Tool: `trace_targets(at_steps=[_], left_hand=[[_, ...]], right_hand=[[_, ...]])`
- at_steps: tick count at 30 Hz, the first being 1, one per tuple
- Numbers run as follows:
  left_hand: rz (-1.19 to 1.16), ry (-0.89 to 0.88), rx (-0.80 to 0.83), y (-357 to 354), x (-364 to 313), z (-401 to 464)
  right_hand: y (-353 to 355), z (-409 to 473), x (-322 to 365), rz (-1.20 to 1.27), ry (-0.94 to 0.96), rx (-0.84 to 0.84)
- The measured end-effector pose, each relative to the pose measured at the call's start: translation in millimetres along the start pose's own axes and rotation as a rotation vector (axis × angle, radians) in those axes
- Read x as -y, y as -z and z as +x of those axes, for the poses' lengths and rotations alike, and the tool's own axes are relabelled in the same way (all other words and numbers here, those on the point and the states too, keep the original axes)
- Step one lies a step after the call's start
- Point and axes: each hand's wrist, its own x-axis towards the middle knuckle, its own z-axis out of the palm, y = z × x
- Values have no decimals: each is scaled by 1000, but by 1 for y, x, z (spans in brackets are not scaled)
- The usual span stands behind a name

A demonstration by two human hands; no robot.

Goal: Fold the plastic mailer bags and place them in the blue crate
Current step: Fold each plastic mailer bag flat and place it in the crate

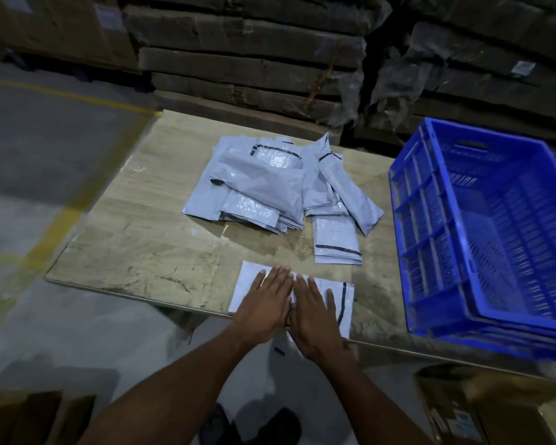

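Grey plastic mailer bag lies flat at the bench near edge, pressed under the left hand and right hand, fingers straight. Behind it sits a loose pile of mailers; the blue crate stands to the right.

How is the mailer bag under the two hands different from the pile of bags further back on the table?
The mailer bag lies single and flat at the table's near edge; the pile is heaped and overlapping mid-table. Both hands press the bag; nothing touches the pile. Both are grey plastic with dark strips.
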Motion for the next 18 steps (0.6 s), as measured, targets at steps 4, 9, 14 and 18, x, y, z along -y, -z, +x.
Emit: trace_targets(at_steps=[4,9,14,18], left_hand=[[57,41,57,-10,-1,-6],[79,77,44,-5,-7,-4],[124,64,111,-5,-4,-11],[130,62,117,-2,-5,-11]], right_hand=[[-11,-5,-12,-89,12,-19],[-7,1,-16,-110,-2,-14],[-7,-6,-13,-107,-14,21],[-3,-8,-16,-120,12,50]])
